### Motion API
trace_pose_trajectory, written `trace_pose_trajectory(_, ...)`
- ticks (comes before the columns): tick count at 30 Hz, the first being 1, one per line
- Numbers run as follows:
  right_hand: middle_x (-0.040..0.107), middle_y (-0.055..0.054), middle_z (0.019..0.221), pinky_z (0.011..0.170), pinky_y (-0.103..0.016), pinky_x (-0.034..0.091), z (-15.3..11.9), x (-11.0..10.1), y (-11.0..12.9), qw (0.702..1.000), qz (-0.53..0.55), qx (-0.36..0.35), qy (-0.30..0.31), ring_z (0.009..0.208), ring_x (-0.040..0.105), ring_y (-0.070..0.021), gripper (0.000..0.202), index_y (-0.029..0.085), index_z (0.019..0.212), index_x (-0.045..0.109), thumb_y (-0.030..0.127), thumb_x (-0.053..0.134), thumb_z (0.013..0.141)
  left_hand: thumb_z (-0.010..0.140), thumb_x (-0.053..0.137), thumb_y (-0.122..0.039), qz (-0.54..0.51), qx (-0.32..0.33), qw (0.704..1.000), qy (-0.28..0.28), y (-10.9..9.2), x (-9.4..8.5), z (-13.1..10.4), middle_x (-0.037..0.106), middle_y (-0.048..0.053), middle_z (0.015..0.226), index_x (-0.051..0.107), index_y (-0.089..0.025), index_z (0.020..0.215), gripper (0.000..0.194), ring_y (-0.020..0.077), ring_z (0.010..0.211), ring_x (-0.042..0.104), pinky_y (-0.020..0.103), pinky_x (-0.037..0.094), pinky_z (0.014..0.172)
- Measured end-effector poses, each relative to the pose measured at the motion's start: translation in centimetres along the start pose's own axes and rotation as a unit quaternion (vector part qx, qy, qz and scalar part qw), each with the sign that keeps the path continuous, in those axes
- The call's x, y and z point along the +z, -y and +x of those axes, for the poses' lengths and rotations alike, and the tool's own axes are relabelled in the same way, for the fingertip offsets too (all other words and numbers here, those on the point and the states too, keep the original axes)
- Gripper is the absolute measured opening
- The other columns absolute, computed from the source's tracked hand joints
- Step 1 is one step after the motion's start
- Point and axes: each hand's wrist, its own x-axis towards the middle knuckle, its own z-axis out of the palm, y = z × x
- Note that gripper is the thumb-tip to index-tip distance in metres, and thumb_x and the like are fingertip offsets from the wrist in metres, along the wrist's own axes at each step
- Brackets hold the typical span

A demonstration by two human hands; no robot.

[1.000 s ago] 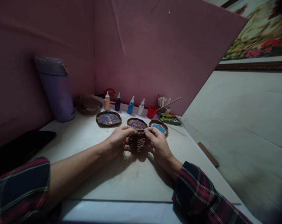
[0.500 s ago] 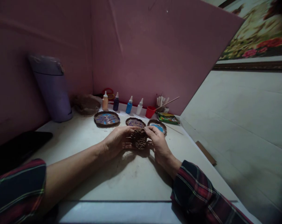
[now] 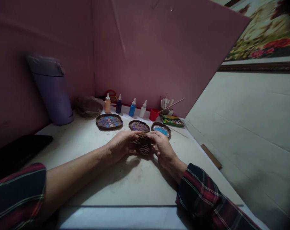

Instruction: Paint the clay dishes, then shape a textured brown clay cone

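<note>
A small brown clay piece (image 3: pixel 143 145) with a bumpy, ridged face is held up over the white table, between both hands. My left hand (image 3: pixel 122 145) grips its left side, thumb along the top edge and fingers behind. On the right side, my right hand (image 3: pixel 162 147) pinches the upper edge between thumb and fingers. Just beyond the hands lie three shallow brown clay dishes: a large one (image 3: pixel 109 122) with purple and blue paint, a smaller one (image 3: pixel 138 126) with purple paint, and one (image 3: pixel 161 130) with blue and white paint.
Paint bottles in orange (image 3: pixel 107 103), dark purple (image 3: pixel 119 104), blue (image 3: pixel 132 108) and white (image 3: pixel 143 109) line the back. Near them are a red cup (image 3: pixel 154 114) with a stick, a green packet (image 3: pixel 173 121) and scissors (image 3: pixel 111 95). A purple tumbler (image 3: pixel 52 92) stands left, beside a brown bag (image 3: pixel 88 107).
The clay piece has tilted slightly and dipped a little between my hands. Both hands keep their hold, with the right fingers shifted slightly along the edge.
</note>
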Motion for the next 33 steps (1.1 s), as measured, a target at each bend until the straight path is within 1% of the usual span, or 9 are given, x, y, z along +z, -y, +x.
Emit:
trace_pose_trajectory(3, 0.060, 0.001, 0.067, 0.049, -0.022, 0.038, 0.03, 0.02, 0.00, 1.000, 0.005, -0.003, 0.001, 0.061, 0.053, -0.0129, 0.016, 0.019, 0.072, 0.059, 0.030, 0.066, 0.063, 0.073, 0.054, -0.016, -0.002, -0.006, 1.000, -0.001, -0.10, -0.01, -0.01, 0.068, 0.015, 0.091, 0.066, -0.009, 0.099, 0.030, 0.0255, 0.084, 0.065, 0.039, 0.053, 0.076)
trace_pose_trajectory(6, 0.061, 0.001, 0.070, 0.049, -0.022, 0.039, 0.00, 0.06, 0.07, 1.000, 0.011, 0.005, 0.007, 0.061, 0.054, -0.0129, 0.018, 0.019, 0.074, 0.059, 0.030, 0.067, 0.062, 0.073, 0.053, -0.015, -0.006, -0.008, 1.000, -0.002, -0.17, -0.05, -0.02, 0.068, 0.014, 0.091, 0.066, -0.009, 0.099, 0.029, 0.0243, 0.082, 0.065, 0.038, 0.054, 0.074)
trace_pose_trajectory(10, 0.059, 0.000, 0.071, 0.043, -0.020, 0.035, -0.10, 0.06, 0.23, 0.999, 0.028, 0.020, 0.028, 0.055, 0.051, -0.0110, 0.027, 0.019, 0.078, 0.056, 0.041, 0.068, 0.067, 0.073, 0.053, -0.016, -0.007, -0.005, 1.000, -0.007, -0.12, -0.11, -0.06, 0.069, 0.015, 0.092, 0.066, -0.009, 0.100, 0.031, 0.0240, 0.081, 0.066, 0.037, 0.054, 0.073)
trace_pose_trajectory(13, 0.058, 0.000, 0.073, 0.040, -0.018, 0.032, -0.12, 0.05, 0.33, 0.998, 0.042, 0.014, 0.036, 0.055, 0.050, -0.0104, 0.031, 0.019, 0.077, 0.055, 0.046, 0.066, 0.070, 0.074, 0.052, -0.018, 0.002, -0.003, 1.000, 0.005, -0.08, -0.16, -0.08, 0.069, 0.016, 0.095, 0.066, -0.009, 0.102, 0.033, 0.0237, 0.081, 0.066, 0.036, 0.054, 0.073)
trace_pose_trajectory(19, 0.052, 0.003, 0.064, 0.036, -0.018, 0.027, -0.10, 0.03, 0.43, 0.999, 0.039, 0.015, 0.032, 0.049, 0.044, -0.0086, 0.028, 0.019, 0.072, 0.053, 0.041, 0.068, 0.067, 0.074, 0.052, -0.017, 0.008, -0.010, 1.000, 0.016, -0.23, -0.10, -0.05, 0.069, 0.016, 0.097, 0.065, -0.009, 0.106, 0.036, 0.0221, 0.080, 0.066, 0.034, 0.054, 0.073)
trace_pose_trajectory(22, 0.053, 0.003, 0.063, 0.039, -0.018, 0.029, -0.07, -0.03, 0.39, 0.998, 0.045, 0.013, 0.029, 0.052, 0.045, -0.0092, 0.023, 0.018, 0.071, 0.055, 0.036, 0.068, 0.065, 0.073, 0.053, -0.017, 0.005, -0.010, 1.000, 0.020, -0.24, -0.08, -0.04, 0.069, 0.016, 0.096, 0.066, -0.009, 0.104, 0.035, 0.0212, 0.078, 0.065, 0.033, 0.054, 0.070)
trace_pose_trajectory(28, 0.057, 0.001, 0.068, 0.043, -0.019, 0.033, 0.05, -0.10, 0.29, 0.998, 0.053, 0.008, 0.022, 0.059, 0.048, -0.0110, 0.014, 0.017, 0.071, 0.060, 0.028, 0.065, 0.063, 0.071, 0.054, -0.016, -0.006, -0.008, 1.000, 0.004, -0.23, -0.04, -0.08, 0.069, 0.016, 0.093, 0.067, -0.007, 0.100, 0.033, 0.0217, 0.078, 0.065, 0.032, 0.054, 0.067)
trace_pose_trajectory(31, 0.058, 0.000, 0.067, 0.042, -0.018, 0.032, 0.05, -0.10, 0.29, 0.998, 0.051, 0.008, 0.020, 0.059, 0.049, -0.0114, 0.014, 0.017, 0.071, 0.060, 0.028, 0.066, 0.062, 0.070, 0.053, -0.015, -0.009, -0.007, 1.000, 0.005, -0.34, 0.05, -0.15, 0.070, 0.016, 0.093, 0.067, -0.007, 0.100, 0.033, 0.0218, 0.077, 0.065, 0.032, 0.054, 0.067)
trace_pose_trajectory(33, 0.060, -0.001, 0.071, 0.042, -0.019, 0.035, 0.04, -0.09, 0.29, 0.998, 0.051, 0.011, 0.027, 0.062, 0.052, -0.0128, 0.018, 0.018, 0.074, 0.060, 0.032, 0.067, 0.065, 0.071, 0.053, -0.015, -0.010, -0.006, 1.000, 0.004, -0.41, 0.09, -0.17, 0.070, 0.016, 0.092, 0.067, -0.007, 0.101, 0.033, 0.0216, 0.077, 0.065, 0.032, 0.054, 0.068)
